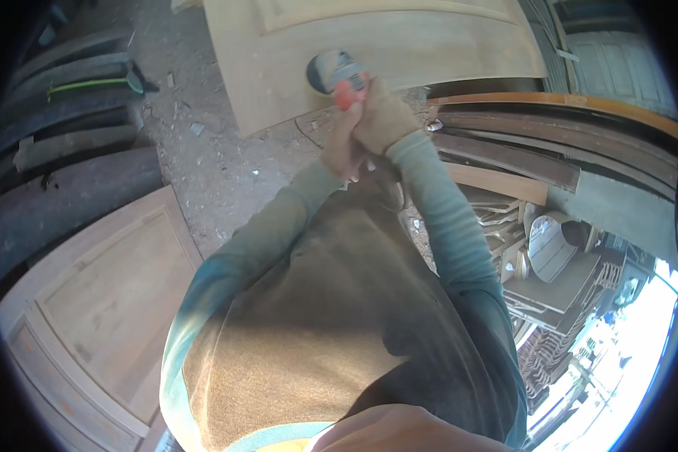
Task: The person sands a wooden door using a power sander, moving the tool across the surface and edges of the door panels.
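An angle grinder with a red-and-grey body and a round dark disc head rests on, or just over, a pale wooden door. Around the red rear part of the body my right hand is closed, wearing what looks like a light glove. Just below and to its left, my left hand is closed against the back end of the same tool. Its fingers are partly hidden. The disc's working face is turned to the wood and cannot be seen.
A second panelled door leans at the lower left. Stacked dark boards line the left side. Long planks lie at the right, above piled chair parts. Debris litters the dusty floor. A thin cord trails below the door's edge.
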The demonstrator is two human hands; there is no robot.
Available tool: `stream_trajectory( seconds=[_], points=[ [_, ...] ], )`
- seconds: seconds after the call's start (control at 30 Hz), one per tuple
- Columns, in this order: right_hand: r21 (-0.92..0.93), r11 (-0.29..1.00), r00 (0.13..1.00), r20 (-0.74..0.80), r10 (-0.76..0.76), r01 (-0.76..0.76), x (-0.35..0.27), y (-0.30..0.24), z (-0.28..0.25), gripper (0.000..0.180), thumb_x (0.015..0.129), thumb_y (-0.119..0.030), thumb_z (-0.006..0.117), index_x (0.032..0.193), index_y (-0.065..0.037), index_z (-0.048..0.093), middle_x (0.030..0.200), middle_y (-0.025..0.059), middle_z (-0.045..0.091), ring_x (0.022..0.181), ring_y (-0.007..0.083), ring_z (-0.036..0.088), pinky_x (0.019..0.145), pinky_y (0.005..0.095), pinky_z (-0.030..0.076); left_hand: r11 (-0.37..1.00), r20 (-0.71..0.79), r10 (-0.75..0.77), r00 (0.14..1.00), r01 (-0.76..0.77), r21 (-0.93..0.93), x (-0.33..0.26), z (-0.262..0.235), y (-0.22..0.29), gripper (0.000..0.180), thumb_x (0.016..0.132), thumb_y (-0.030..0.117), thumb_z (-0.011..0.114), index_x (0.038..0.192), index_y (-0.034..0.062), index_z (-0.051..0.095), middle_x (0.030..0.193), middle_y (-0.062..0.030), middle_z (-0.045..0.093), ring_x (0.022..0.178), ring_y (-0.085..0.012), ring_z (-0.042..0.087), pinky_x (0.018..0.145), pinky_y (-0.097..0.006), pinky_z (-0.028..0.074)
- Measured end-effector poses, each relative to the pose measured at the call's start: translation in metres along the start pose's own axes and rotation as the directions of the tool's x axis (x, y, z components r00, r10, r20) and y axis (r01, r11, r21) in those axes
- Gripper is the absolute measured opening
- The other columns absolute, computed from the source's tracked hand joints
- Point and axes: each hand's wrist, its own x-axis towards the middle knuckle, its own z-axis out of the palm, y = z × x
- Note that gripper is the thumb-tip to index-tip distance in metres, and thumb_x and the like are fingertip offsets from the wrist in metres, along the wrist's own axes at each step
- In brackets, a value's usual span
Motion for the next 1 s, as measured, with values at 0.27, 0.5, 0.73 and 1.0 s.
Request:
stream_trajectory(
  seconds=[0.27, 0.5, 0.73, 1.0],
  points=[
    [-0.061, 0.992, 0.979, 0.180, -0.096, 0.109, 0.019, -0.001, 0.001, 0.065, 0.084, -0.041, 0.071, 0.120, 0.009, 0.049, 0.104, 0.0334, 0.066, 0.102, 0.0495, 0.065, 0.087, 0.0498, 0.053, 0.965, -0.056, 0.260, 0.964, -0.262, -0.030, 0.002, 0.006, -0.008, 0.055, 0.101, 0.040, 0.058, 0.145, 0.0100, 0.045, 0.138, -0.0064, 0.057, 0.131, -0.0239, 0.053, 0.113, -0.044, 0.040],
    [-0.038, 0.995, 0.978, 0.192, -0.083, 0.092, 0.053, -0.027, 0.004, 0.058, 0.083, -0.037, 0.073, 0.113, 0.007, 0.050, 0.099, 0.0311, 0.068, 0.096, 0.0494, 0.067, 0.081, 0.0504, 0.054, 0.980, -0.107, 0.187, 0.977, -0.193, -0.055, 0.008, 0.002, 0.030, 0.063, 0.102, 0.044, 0.056, 0.152, 0.0125, 0.038, 0.143, -0.0060, 0.054, 0.135, -0.0278, 0.050, 0.116, -0.045, 0.036],
    [-0.007, 0.989, 0.950, 0.280, -0.137, 0.145, 0.028, -0.026, 0.007, 0.053, 0.084, -0.032, 0.072, 0.113, 0.007, 0.049, 0.098, 0.0313, 0.068, 0.094, 0.0469, 0.068, 0.081, 0.0496, 0.054, 0.966, -0.090, 0.254, 0.963, -0.257, -0.025, -0.018, -0.003, 0.005, 0.064, 0.102, 0.047, 0.053, 0.154, 0.0136, 0.036, 0.145, -0.0048, 0.052, 0.137, -0.0265, 0.048, 0.116, -0.047, 0.035],
    [0.008, 1.000, 0.947, 0.321, -0.028, 0.027, 0.019, -0.028, -0.019, 0.057, 0.091, -0.036, 0.058, 0.127, 0.007, 0.048, 0.107, 0.0286, 0.067, 0.102, 0.0450, 0.067, 0.090, 0.0494, 0.052, 0.965, -0.109, 0.251, 0.962, -0.258, -0.055, -0.010, 0.018, 0.005, 0.055, 0.107, 0.042, 0.045, 0.154, 0.0144, 0.036, 0.148, -0.0048, 0.050, 0.139, -0.0250, 0.045, 0.115, -0.043, 0.036]
  ],
)
